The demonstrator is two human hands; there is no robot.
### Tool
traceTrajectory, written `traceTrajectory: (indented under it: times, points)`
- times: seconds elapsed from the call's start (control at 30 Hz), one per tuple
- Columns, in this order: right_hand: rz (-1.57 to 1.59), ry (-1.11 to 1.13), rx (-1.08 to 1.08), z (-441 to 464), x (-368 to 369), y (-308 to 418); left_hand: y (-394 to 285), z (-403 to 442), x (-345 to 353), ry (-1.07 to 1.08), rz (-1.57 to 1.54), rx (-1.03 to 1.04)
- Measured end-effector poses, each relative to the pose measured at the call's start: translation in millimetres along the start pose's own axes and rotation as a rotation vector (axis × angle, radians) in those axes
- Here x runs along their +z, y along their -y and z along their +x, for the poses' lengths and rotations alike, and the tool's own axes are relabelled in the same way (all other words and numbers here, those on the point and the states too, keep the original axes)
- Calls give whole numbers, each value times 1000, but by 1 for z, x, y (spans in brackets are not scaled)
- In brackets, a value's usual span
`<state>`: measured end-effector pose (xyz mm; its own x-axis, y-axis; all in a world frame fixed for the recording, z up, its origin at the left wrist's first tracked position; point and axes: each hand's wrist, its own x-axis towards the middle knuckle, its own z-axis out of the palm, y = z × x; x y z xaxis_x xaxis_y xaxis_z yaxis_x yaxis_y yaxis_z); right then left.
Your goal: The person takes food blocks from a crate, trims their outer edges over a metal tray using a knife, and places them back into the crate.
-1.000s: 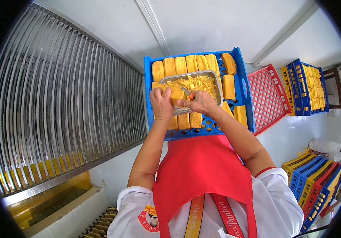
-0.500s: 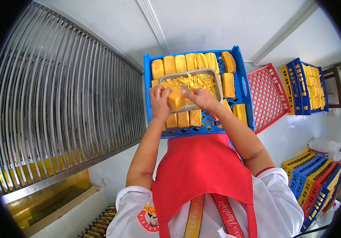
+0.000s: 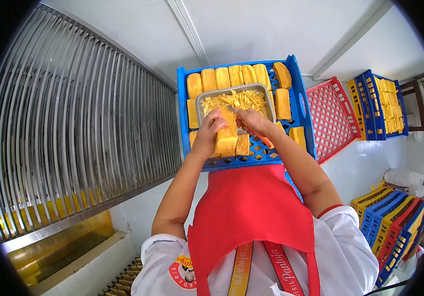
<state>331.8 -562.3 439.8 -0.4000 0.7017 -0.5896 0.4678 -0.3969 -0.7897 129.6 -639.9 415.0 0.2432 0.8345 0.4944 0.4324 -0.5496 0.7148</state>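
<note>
My left hand (image 3: 208, 134) grips a small golden bread loaf (image 3: 227, 135), held lengthwise over the near edge of a metal pan. In my right hand (image 3: 252, 122) is a knife (image 3: 265, 141), its orange handle end showing below the palm. The short piece of blade in sight is at the loaf's far end. Yellow crust trimmings (image 3: 244, 100) lie in the metal pan (image 3: 272, 109). This pan rests among rows of similar loaves (image 3: 235, 75) in a blue plastic crate (image 3: 305, 129). My hands hide part of the pan and some loaves.
A slatted metal rack (image 3: 83, 113) stands close on the left. To the right are a red crate (image 3: 333, 116) and a blue crate (image 3: 377, 106) full of yellow pieces. Several stacked crates (image 3: 387, 217) sit at lower right. A red apron (image 3: 254, 212) covers my front.
My left hand has turned the loaf so its long side points toward me. The right hand has shifted slightly, and the knife's orange handle shows more fully now.
</note>
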Motion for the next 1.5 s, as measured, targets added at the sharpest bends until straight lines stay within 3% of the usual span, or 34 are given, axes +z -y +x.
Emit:
traceTrajectory:
  times: [0.1, 0.3, 0.37, 0.8, 1.1, 1.2, 1.23, 1.3, 1.37, 1.43, 1.5]
  points:
    - [-5, 53, 21, -2, 2, 1, 2, -1, 0, 0, 5, -7]
    - [-69, -49, -59, 7, 5, -7, 1, 1, 0, -26, 3, 16]
    - [-39, 15, -6, 1, 5, -2, 1, 3, 0, -12, 43, -68]
    - [118, 163, 39, -9, 15, -1, 25, 10, 1, -47, 77, -98]
    - [26, 191, 15, -8, 12, 8, 53, 16, 2, 7, 101, -329]
    - [183, 134, 133, 1, 2, 3, 35, 29, -9, 143, 432, -489]
    - [190, 131, 138, 5, -3, -3, 24, 34, -12, 152, 429, -488]
    - [-3, -126, 206, 10, -16, -11, -9, 45, -18, 426, 417, -695]
    - [-132, -163, 295, 15, -38, -18, -9, 32, -9, 538, 406, -671]
    - [-182, -133, 240, 16, -55, -32, -18, 25, 8, 942, 62, -820]
    - [-225, -165, 225, 20, -65, -46, -18, 19, 44, 1001, 139, -804]
